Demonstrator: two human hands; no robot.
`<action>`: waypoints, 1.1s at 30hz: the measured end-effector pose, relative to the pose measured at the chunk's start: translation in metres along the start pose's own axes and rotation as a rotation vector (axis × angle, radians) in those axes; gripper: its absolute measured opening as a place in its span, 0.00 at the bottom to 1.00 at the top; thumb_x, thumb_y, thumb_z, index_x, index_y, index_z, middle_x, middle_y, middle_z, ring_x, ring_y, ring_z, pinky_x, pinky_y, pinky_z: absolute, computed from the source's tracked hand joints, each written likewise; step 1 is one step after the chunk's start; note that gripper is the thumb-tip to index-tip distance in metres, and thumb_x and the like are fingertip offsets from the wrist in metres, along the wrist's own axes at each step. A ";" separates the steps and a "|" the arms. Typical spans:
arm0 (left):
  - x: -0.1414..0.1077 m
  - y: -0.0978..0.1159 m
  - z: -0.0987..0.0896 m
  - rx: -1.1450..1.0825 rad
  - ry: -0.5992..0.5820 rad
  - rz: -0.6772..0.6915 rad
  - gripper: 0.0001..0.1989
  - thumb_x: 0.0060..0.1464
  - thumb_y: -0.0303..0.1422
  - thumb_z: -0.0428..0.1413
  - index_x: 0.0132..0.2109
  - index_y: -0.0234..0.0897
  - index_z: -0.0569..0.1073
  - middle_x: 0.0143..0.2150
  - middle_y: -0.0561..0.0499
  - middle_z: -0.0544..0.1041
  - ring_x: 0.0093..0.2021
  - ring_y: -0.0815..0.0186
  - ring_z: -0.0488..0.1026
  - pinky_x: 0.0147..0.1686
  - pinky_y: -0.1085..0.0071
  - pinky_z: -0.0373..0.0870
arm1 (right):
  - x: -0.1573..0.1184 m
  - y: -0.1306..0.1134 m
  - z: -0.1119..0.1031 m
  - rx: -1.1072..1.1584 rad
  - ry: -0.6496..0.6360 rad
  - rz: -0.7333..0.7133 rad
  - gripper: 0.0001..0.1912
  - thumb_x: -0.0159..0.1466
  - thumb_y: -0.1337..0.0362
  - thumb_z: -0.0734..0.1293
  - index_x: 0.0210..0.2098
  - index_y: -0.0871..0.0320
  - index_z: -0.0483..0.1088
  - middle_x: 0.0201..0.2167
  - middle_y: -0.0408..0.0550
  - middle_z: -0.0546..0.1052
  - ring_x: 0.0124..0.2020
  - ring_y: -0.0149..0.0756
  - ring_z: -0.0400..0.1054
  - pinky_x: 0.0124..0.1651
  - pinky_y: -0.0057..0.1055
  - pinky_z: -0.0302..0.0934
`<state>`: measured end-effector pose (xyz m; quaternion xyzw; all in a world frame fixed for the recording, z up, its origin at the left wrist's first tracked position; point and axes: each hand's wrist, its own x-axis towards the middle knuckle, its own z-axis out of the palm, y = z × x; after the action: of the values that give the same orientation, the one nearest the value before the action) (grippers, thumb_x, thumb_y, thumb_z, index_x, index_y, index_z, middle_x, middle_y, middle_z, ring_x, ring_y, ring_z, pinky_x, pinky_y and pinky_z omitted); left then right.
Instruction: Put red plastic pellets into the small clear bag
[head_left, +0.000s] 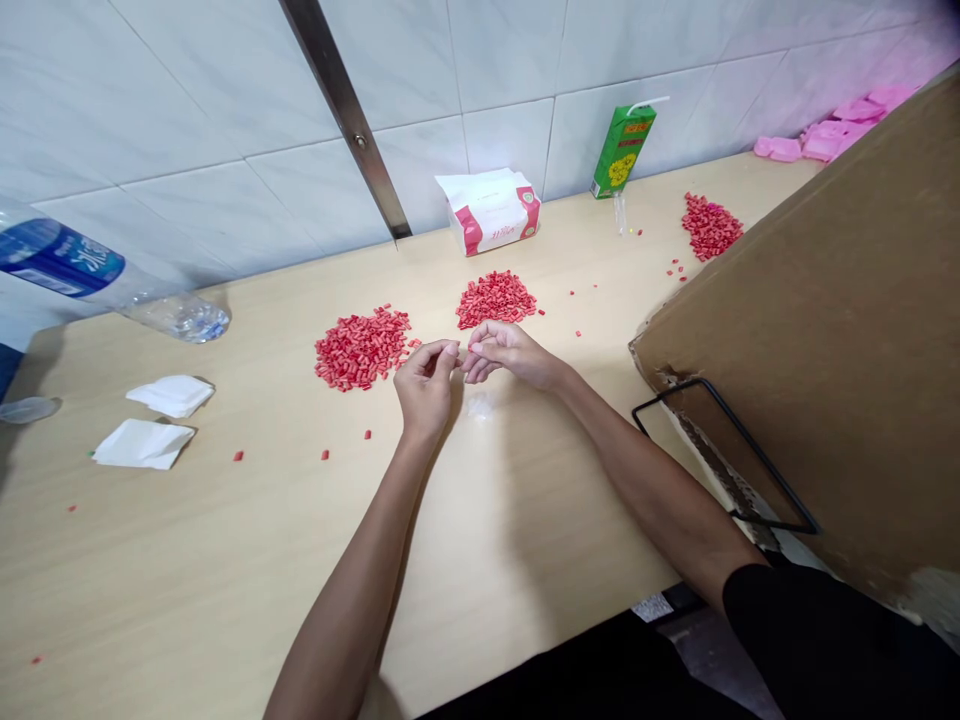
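My left hand [426, 392] is closed in a pinch, its fingertips almost meeting those of my right hand; what it holds is too small to make out. My right hand [514, 356] has thumb and forefinger pressed together on a small red piece, with the other fingers curled. Just beyond my hands lie two heaps of small red pieces, the left heap [361, 350] and the middle heap [495, 298]. Below my fingertips, a small clear plastic bit [480, 405] rests on the table [465, 560].
A cardboard box [810, 330] with a black wire handle [757, 455] stands at right. Along the wall are a tissue pack [495, 212], a green drink carton [622, 152] and another red heap [711, 228]. At left, a plastic bottle [176, 312] leans near folded tissues [144, 443].
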<state>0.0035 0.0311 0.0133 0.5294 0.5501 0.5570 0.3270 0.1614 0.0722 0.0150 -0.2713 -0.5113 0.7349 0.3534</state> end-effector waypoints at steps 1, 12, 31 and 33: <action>0.000 -0.001 0.001 -0.011 0.006 0.012 0.12 0.55 0.40 0.59 0.37 0.33 0.78 0.33 0.49 0.78 0.34 0.66 0.75 0.38 0.70 0.72 | 0.000 0.001 0.000 0.025 -0.021 0.001 0.12 0.66 0.60 0.68 0.38 0.60 0.61 0.32 0.49 0.79 0.31 0.35 0.77 0.35 0.28 0.70; -0.003 -0.003 0.004 -0.105 -0.013 0.049 0.12 0.54 0.40 0.61 0.36 0.34 0.79 0.35 0.48 0.80 0.36 0.65 0.76 0.39 0.71 0.72 | 0.002 0.007 0.001 0.126 -0.079 0.013 0.13 0.67 0.58 0.68 0.39 0.59 0.61 0.32 0.48 0.79 0.34 0.34 0.77 0.37 0.27 0.71; -0.007 -0.004 0.003 0.107 0.045 0.105 0.16 0.54 0.37 0.61 0.47 0.35 0.80 0.41 0.46 0.80 0.40 0.64 0.77 0.43 0.67 0.74 | 0.004 0.007 0.008 0.100 0.010 0.007 0.06 0.69 0.66 0.63 0.37 0.60 0.61 0.29 0.46 0.77 0.28 0.30 0.74 0.34 0.26 0.70; -0.008 -0.003 0.004 0.135 0.060 0.114 0.15 0.55 0.37 0.60 0.47 0.35 0.80 0.42 0.46 0.80 0.42 0.63 0.78 0.45 0.67 0.74 | 0.004 0.008 0.008 0.087 0.015 -0.002 0.06 0.69 0.65 0.63 0.37 0.60 0.62 0.31 0.46 0.77 0.30 0.30 0.75 0.34 0.26 0.70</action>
<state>0.0081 0.0250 0.0079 0.5637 0.5650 0.5520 0.2417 0.1507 0.0688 0.0102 -0.2605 -0.4765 0.7541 0.3693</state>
